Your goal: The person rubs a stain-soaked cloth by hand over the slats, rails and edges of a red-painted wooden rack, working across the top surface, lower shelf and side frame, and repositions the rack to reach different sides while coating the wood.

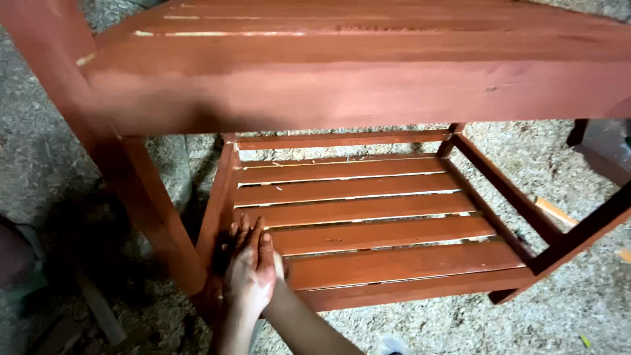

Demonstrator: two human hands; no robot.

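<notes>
Two hands meet at the near left corner of a slatted lower shelf (368, 217) that belongs to a red-brown painted wooden table (355, 79). One hand (250, 269) lies on top, fingers straight and together, flat and released, pointing toward the far side, its fingertips reaching the left ends of the slats beside the shelf's left side rail (217, 204). A second forearm (302, 325) comes in from the near right and passes beneath that hand, so the other hand is almost wholly covered and I cannot tell how its fingers are set, nor which of the two is left and which right. The table's wide top board fills the far part of the view, blurred, with a thick leg (151, 217) coming down on the left, just beside the hands. Sawdust and wood shavings cover the ground (578, 296) all around. To the right, well apart from the hands, a pale wooden stick (555, 212) lies among the shavings behind the shelf's dark right rail.
</notes>
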